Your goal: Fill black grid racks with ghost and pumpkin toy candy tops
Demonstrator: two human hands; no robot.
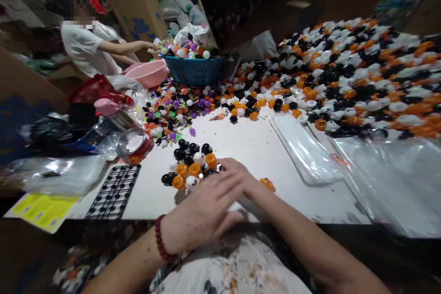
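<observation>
Head view: the cluster of black, white and orange pieces (193,169) has no clear long axis; its rows slant from near left to far right. It lies toward the near edge of the white surface (241,140), left of middle. A heap (344,69) fills the far right; beyond the far left, a co-worker (82,50) reaches toward a blue basket (195,72). The cluster is just left of my right hand (236,169), its grip hidden, so I cannot tell; my left hand (208,204), fingers extended, overlaps it.
</observation>
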